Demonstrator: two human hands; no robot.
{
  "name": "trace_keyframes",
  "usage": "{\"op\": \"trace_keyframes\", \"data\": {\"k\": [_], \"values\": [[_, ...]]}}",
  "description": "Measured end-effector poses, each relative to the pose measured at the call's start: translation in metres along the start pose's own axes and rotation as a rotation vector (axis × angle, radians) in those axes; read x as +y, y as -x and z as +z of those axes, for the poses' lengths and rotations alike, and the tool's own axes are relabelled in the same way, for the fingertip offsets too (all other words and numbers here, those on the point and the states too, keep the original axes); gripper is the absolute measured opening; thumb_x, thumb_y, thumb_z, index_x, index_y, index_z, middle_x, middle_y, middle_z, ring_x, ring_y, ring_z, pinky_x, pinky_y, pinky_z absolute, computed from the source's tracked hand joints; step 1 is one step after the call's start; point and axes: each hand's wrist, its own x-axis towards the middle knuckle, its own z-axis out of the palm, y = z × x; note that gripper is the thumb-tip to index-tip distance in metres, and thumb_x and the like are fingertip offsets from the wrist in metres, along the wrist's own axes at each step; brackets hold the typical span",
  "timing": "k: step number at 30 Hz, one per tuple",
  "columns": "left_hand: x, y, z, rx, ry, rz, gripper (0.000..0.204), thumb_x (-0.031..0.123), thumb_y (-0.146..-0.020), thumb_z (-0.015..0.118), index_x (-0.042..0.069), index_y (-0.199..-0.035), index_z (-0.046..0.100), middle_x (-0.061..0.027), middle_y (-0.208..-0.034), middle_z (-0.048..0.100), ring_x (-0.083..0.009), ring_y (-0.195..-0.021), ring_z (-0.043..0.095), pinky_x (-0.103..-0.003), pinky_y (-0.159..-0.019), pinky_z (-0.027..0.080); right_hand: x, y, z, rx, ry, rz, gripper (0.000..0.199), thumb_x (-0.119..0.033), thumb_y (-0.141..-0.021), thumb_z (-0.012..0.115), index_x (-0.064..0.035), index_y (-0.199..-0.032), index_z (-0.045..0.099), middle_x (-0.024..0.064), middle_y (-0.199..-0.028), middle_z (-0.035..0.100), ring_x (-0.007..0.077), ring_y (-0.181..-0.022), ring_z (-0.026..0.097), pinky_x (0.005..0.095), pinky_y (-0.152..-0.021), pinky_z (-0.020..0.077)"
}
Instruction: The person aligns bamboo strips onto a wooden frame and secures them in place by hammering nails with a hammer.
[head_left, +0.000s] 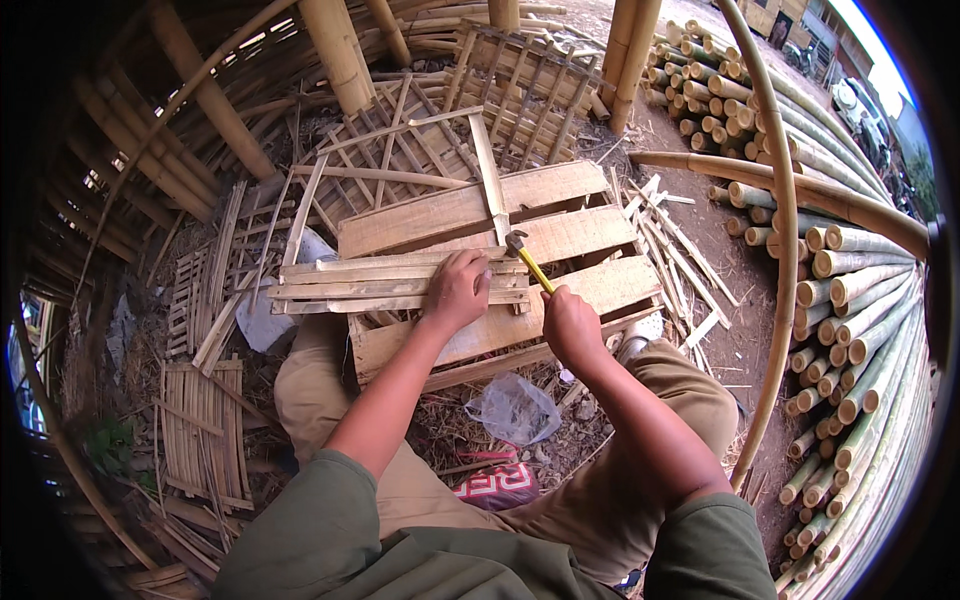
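The right grip [573, 325], closed round a hammer [537, 272], lies just right of the bamboo slats [350, 287], which run crosswise beyond the surface's [592, 283] left edge beneath the nearer left grip [460, 290], whose closure cannot be told.

White letters [488, 487] — large capitals; on a red bag [508, 499].

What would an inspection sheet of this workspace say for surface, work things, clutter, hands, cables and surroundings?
Surface: plank bench, gaps between boards
Work things: slats laid across the bench's left side; hammer, head near their right end
Clutter: loose strips right of the bench; plastic bag on the ground
Hands: left hand on slats; right hand gripping hammer
Cables: nothing seen
Surroundings: bamboo poles stacked at right
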Motion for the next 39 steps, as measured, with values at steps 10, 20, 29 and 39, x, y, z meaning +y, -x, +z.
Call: {"op": "trace_keyframes", "data": {"k": [10, 20, 29, 39], "values": [[0.016, 0.002, 0.006, 0.179, -0.216, 0.065, 0.013, 0.015, -0.085, 0.056, 0.006, -0.094, 0.059, -0.0125, -0.095, 0.06, -0.031, -0.096, 0.058, -0.042, -0.091, 0.045, -0.007, -0.01, -0.022, 0.055, -0.063, 0.06, 0.042, -0.03, -0.099, 0.049, 0.0042, -0.077, 0.058, 0.028, -0.068, 0.062, 0.0474, -0.066, 0.062, 0.055, -0.06, 0.0484], [0.014, 0.003, 0.007, 0.245, -0.166, 0.088, 0.014, 0.011, -0.082, 0.054, 0.006, -0.092, 0.062, -0.0124, -0.094, 0.062, -0.0304, -0.093, 0.06, -0.041, -0.088, 0.047, -0.004, -0.004, -0.011, 0.049, -0.024, -0.009, 0.041, -0.03, -0.1, 0.049, 0.0028, -0.076, 0.056, 0.0266, -0.067, 0.062, 0.046, -0.063, 0.062, 0.0536, -0.059, 0.0495], [0.004, -0.029, -0.007, 0.021, 0.136, -0.364, 0.022, 0.018, -0.089, 0.051, 0.006, -0.082, 0.069, -0.0146, -0.086, 0.068, -0.0342, -0.082, 0.064, -0.042, -0.086, 0.047, -0.007, -0.001, -0.013, 0.019, 0.014, 0.017, 0.04, -0.03, -0.1, 0.048, 0.0022, -0.078, 0.055, 0.0251, -0.065, 0.062, 0.0447, -0.062, 0.063, 0.0527, -0.057, 0.0497], [-0.03, -0.051, 0.013, -0.058, -0.447, -0.533, 0.058, 0.027, -0.095, 0.039, 0.02, -0.152, 0.031, -0.0034, -0.162, 0.019, -0.0223, -0.15, 0.013, -0.062, -0.117, 0.0, -0.005, -0.001, -0.018, -0.004, -0.014, 0.019, 0.038, -0.028, -0.1, 0.049, 0.0031, -0.078, 0.054, 0.0265, -0.066, 0.061, 0.0457, -0.063, 0.062, 0.0531, -0.058, 0.0487]]}}
